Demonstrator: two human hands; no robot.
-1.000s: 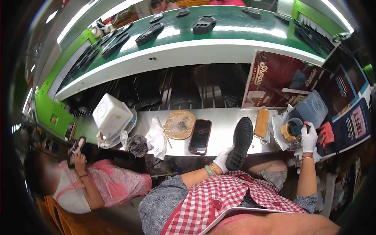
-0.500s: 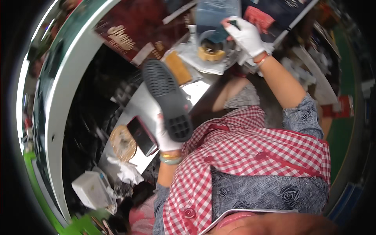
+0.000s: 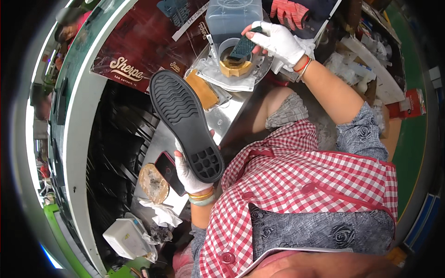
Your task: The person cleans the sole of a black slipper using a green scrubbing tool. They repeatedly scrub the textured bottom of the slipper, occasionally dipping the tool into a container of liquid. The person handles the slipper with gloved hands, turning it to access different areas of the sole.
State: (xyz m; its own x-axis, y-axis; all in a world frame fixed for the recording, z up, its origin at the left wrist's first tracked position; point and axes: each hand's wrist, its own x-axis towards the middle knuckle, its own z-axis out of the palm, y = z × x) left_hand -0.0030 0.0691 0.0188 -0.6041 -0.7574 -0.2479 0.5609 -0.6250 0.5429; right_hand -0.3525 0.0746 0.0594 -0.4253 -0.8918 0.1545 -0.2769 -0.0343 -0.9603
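Note:
My left hand (image 3: 187, 172), in a white glove, grips a black shoe sole (image 3: 181, 118) near one end, its ridged, grid-patterned underside facing up. The fingers are partly hidden beneath it. Across the bench, my right hand (image 3: 281, 44) wears a white glove with bare fingertips showing. It pinches a dark green textured strip (image 3: 246, 45), which slants down into a small translucent cup (image 3: 225, 45). A yellow, uneven-edged ring (image 3: 237, 68) surrounds the cup's lower part. What the cup contains is hard to make out.
White sheets (image 3: 232, 82) and a tan block (image 3: 202, 88) lie beside the cup. A phone (image 3: 169, 172), a round tan-rimmed piece (image 3: 154, 183) and crumpled tissue (image 3: 161, 211) are near my left hand. Behind stand a bluish translucent container (image 3: 233, 21) and a dark red box (image 3: 134, 39). Red gloves (image 3: 289, 13) lie farther right.
The view has shifted, so the bench things appear farther left. The sole has tipped so more of its underside faces up. My right hand still holds the strip at the cup.

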